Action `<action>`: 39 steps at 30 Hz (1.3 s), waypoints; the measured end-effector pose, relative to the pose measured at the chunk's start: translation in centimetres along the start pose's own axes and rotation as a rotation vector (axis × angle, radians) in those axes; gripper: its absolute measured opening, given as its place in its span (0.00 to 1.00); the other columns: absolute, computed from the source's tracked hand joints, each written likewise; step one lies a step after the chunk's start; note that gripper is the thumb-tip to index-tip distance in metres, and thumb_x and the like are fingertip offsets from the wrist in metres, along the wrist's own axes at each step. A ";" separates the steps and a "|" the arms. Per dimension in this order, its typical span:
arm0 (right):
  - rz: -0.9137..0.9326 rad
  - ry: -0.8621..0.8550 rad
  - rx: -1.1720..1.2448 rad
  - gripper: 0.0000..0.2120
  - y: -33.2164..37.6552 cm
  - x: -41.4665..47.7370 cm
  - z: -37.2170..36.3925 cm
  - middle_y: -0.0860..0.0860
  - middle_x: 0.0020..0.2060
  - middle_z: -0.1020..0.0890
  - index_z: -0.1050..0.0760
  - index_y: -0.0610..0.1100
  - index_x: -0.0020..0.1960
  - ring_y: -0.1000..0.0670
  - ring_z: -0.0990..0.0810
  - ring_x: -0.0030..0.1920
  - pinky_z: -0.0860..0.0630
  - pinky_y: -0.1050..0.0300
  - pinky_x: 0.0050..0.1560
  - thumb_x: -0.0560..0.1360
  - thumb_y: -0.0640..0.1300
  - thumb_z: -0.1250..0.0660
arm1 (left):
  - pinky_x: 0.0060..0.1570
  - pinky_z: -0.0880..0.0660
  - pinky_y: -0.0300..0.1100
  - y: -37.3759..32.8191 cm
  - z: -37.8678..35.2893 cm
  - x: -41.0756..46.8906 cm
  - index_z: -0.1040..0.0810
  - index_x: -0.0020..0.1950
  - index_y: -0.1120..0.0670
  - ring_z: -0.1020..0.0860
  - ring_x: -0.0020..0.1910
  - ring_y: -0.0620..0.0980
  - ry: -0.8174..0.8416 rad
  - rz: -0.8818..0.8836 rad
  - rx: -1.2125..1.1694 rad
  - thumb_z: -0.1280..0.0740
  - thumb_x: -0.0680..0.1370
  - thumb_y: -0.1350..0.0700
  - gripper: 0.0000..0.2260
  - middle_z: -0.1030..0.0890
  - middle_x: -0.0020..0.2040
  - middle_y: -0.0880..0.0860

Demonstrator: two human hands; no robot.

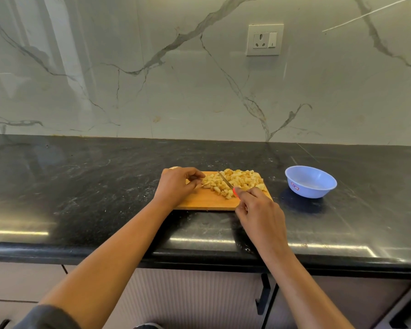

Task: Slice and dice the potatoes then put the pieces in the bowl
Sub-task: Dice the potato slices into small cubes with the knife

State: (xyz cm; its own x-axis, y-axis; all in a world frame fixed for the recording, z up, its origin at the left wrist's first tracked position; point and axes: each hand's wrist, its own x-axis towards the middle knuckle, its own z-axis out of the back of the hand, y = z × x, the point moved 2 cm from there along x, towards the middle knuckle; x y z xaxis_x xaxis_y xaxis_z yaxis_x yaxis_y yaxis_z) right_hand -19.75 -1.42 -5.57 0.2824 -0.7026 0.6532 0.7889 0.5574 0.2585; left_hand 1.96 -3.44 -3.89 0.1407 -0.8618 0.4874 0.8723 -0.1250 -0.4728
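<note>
A heap of diced potato pieces (pixel 237 180) lies on a wooden cutting board (pixel 204 202) on the black counter. My left hand (pixel 176 186) rests at the board's left end, fingers curled onto pieces at the heap's left edge. My right hand (pixel 259 210) grips a knife with a red handle; its blade (pixel 225 179) lies across the heap, tip pointing away. A light blue plastic bowl (pixel 310 182) stands to the right of the board and looks empty.
The black stone counter (pixel 81 186) runs left and right of the board, with its front edge near me. A marble backsplash with a wall socket (pixel 264 39) rises behind. A pale rounded bit (pixel 174 167) peeks out behind my left hand.
</note>
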 end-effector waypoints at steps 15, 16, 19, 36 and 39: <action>0.118 0.043 0.078 0.17 0.1 0.2 -0.4 0.53 0.41 0.22 0.20 0.46 0.60 0.53 0.25 0.31 0.30 0.63 0.25 0.72 0.39 0.31 | 0.62 0.30 0.56 5.1 3.4 -1.6 0.21 0.57 0.43 0.24 0.57 0.47 -0.227 0.379 -0.109 0.31 0.76 0.53 0.10 0.19 0.53 0.44; 0.112 0.034 0.076 0.17 0.1 0.1 -0.3 0.53 0.41 0.22 0.21 0.46 0.60 0.53 0.25 0.31 0.28 0.61 0.25 0.72 0.38 0.31 | 0.63 0.31 0.54 5.1 3.3 -1.6 0.21 0.58 0.43 0.24 0.58 0.48 -0.210 0.394 -0.094 0.31 0.76 0.53 0.11 0.20 0.55 0.45; 0.074 0.020 0.084 0.18 0.1 0.0 -0.2 0.52 0.41 0.22 0.21 0.45 0.61 0.52 0.25 0.31 0.27 0.59 0.25 0.72 0.38 0.30 | 0.60 0.35 0.49 4.8 2.9 -1.4 0.25 0.63 0.43 0.26 0.61 0.49 -0.135 0.414 -0.009 0.32 0.77 0.49 0.15 0.22 0.60 0.45; 0.041 0.034 0.091 0.17 0.0 0.7 -0.6 0.53 0.41 0.22 0.21 0.47 0.61 0.54 0.25 0.34 0.28 0.60 0.29 0.73 0.38 0.31 | 0.57 0.31 0.44 5.4 1.7 1.3 0.28 0.68 0.49 0.28 0.63 0.49 0.065 0.400 -0.100 0.28 0.73 0.48 0.25 0.25 0.63 0.50; 0.041 0.030 0.096 0.17 0.1 0.7 -0.7 0.53 0.41 0.21 0.21 0.47 0.61 0.54 0.25 0.34 0.28 0.62 0.28 0.73 0.38 0.31 | 0.59 0.31 0.43 5.1 1.7 1.3 0.26 0.66 0.50 0.27 0.62 0.49 0.027 0.353 -0.124 0.26 0.71 0.48 0.25 0.24 0.62 0.50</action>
State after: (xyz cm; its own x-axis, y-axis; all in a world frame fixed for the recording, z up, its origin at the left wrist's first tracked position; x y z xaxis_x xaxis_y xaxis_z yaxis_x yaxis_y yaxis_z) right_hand -19.12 -2.21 -5.55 0.3304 -0.6906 0.6434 0.7209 0.6246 0.3003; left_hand 7.38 -4.33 -4.43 0.4092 -0.8746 0.2598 0.7088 0.1254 -0.6942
